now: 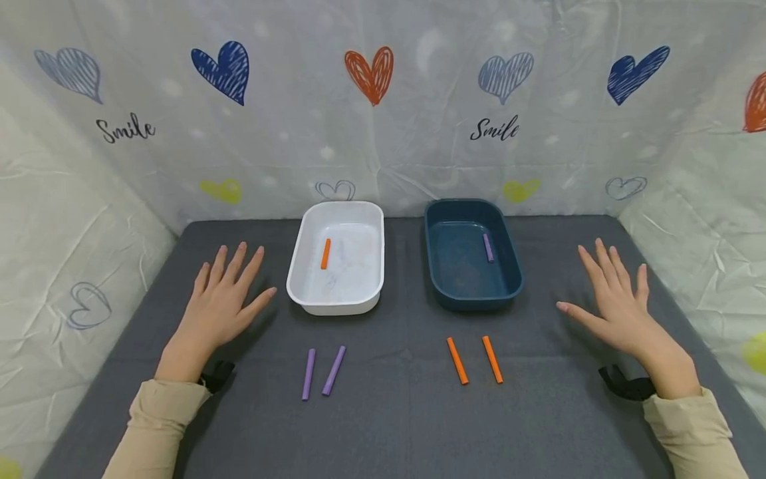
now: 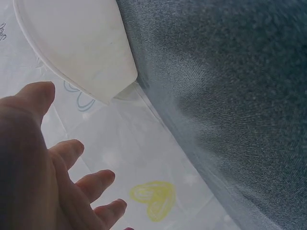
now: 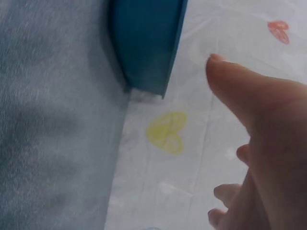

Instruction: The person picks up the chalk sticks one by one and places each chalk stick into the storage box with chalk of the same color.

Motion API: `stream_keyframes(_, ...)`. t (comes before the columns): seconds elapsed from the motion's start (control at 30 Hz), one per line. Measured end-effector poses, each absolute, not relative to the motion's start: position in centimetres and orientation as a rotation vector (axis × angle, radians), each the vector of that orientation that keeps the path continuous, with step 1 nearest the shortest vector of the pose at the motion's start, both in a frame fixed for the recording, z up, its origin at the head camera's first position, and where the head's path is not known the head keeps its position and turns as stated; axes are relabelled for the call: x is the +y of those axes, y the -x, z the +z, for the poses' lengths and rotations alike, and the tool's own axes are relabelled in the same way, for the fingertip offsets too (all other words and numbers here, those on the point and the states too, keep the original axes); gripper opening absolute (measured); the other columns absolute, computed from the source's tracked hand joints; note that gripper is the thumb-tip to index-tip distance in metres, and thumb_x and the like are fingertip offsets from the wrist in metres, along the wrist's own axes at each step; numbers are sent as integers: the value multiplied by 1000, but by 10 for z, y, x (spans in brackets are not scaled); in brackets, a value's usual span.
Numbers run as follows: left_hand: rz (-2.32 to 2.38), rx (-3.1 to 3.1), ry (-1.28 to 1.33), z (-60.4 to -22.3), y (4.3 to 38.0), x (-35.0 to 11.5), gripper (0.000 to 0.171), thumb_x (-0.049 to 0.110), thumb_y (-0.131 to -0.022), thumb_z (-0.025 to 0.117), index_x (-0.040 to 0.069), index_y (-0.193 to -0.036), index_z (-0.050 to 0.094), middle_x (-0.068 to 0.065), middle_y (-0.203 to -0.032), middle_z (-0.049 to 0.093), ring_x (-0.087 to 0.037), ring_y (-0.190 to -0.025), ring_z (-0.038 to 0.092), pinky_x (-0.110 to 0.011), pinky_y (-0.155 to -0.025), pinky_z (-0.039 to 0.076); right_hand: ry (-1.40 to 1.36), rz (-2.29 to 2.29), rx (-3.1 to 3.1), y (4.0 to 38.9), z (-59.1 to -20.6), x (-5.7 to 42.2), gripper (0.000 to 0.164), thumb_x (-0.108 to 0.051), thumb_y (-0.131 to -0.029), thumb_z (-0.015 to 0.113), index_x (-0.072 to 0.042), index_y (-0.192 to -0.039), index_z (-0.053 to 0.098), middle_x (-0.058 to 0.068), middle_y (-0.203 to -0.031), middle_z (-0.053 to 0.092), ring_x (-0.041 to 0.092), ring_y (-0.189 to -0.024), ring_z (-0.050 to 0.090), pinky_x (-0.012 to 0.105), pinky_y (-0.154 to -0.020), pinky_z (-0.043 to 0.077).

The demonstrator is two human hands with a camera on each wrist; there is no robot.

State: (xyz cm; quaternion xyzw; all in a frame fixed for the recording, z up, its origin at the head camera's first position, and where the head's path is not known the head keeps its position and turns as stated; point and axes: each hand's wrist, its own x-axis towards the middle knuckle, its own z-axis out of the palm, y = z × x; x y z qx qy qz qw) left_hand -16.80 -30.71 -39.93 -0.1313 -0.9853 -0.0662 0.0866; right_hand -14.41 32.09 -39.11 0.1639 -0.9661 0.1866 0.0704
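Observation:
In the head view my left hand [image 1: 218,309] hovers over the table's left side with its fingers spread, holding nothing. It is nearest to a white basin [image 1: 338,308], in which a thin orange stick [image 1: 326,254] lies. On the right, my right hand [image 1: 625,316] is also spread and holds nothing. To its left stands a dark blue basin [image 1: 479,304] with a purple stick [image 1: 488,247] inside. Two purple sticks, a left one [image 1: 308,374] and a right one [image 1: 334,370], lie before the white basin. Before the blue one lie two orange sticks [image 1: 457,360].
A dark grey cloth [image 1: 401,426] covers the table. Behind it hangs a pale curtain [image 1: 431,159] printed with hearts and "Smile", and pale sheeting flanks both sides. Black bands [image 1: 218,377] show at both wrists, above beige sleeves.

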Motion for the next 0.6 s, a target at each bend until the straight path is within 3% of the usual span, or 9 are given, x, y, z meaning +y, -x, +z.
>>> stream_keyframes(0.3,-219,-2944,388,-396,167,-305,79,55,-101,46,21,-162,9,-19,-165,8,-37,-151,-8,-63,-117,-1,-611,746,-2742,142,-394,312,93,-30,-94,68,-16,-161,5,16,-166,0,36,-151,-3,63,-113,-16)
stream_keyframes(0.6,-303,-2903,475,-389,167,-302,77,47,-102,50,20,-162,10,-12,-166,9,-32,-152,2,-62,-117,8,-725,838,-2527,142,-402,299,85,-22,-92,71,-9,-159,20,18,-162,20,35,-149,16,65,-116,-1)
